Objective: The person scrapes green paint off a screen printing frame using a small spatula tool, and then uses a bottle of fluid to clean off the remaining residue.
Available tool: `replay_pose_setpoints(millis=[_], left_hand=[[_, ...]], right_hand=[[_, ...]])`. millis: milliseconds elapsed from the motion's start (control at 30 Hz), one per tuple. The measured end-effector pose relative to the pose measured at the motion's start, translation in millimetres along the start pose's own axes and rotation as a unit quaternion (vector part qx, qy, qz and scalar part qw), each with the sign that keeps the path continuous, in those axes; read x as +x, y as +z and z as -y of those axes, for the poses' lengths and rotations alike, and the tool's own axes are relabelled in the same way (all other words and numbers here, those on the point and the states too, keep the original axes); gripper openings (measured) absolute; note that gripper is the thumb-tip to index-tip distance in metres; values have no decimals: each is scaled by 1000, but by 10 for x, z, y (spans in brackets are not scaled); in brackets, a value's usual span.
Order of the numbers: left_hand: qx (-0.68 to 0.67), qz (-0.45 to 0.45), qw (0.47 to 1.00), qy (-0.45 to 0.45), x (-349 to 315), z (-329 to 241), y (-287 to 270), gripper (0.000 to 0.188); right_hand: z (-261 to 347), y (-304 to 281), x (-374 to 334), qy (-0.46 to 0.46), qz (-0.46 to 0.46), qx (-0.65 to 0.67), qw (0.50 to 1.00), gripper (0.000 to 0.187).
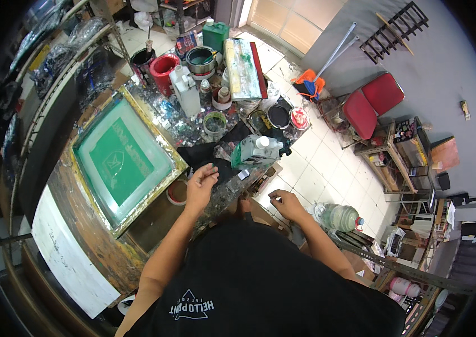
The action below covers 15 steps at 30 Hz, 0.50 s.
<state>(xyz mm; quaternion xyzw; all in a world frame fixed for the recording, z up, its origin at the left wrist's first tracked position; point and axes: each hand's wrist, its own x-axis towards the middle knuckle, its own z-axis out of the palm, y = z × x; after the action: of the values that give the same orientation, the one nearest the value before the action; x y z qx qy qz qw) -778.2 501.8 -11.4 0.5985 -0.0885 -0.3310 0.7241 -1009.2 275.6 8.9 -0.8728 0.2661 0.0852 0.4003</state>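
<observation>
My left hand (201, 182) hovers at the near edge of the cluttered worktable, beside a black cloth (197, 154). Its fingers are loosely bent, a little apart, with nothing visible in them. To the right, my right hand (287, 204) is held in front of my body, over the floor side. Its fingers are curled in with the thumb against them; whatever they hold, if anything, is too small to tell. A framed printing screen (124, 160) with a green stencil area lies left of my left hand. Beyond the hands stands a translucent plastic bottle (257, 151).
Paint-stained cans, a red tub (164, 73), a white jug (185, 92) and a green jerrycan (215, 35) crowd the table's far end. A large water bottle (339, 218) stands near my right forearm. A red chair (370, 104) is by the wall. Metal racks (69, 73) line the left.
</observation>
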Motion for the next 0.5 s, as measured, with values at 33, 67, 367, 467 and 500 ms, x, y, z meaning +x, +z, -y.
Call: replay_pose_setpoints(millis=[33, 67, 367, 467, 500], left_hand=[[31, 1, 999, 22, 116, -51, 22, 40], [61, 2, 997, 44, 238, -94, 34, 39], [612, 231, 695, 297, 1585, -96, 505, 67], [641, 243, 638, 352, 1743, 199, 498, 52], [637, 249, 636, 357, 1771, 254, 489, 52]], right_hand=[[-48, -51, -8, 5, 0, 10, 1000, 28], [-54, -113, -11, 9, 0, 20, 1000, 28], [-480, -333, -441, 101, -6, 44, 994, 28], [-647, -314, -691, 97, -69, 65, 991, 26], [-697, -296, -774, 94, -102, 67, 988, 24]])
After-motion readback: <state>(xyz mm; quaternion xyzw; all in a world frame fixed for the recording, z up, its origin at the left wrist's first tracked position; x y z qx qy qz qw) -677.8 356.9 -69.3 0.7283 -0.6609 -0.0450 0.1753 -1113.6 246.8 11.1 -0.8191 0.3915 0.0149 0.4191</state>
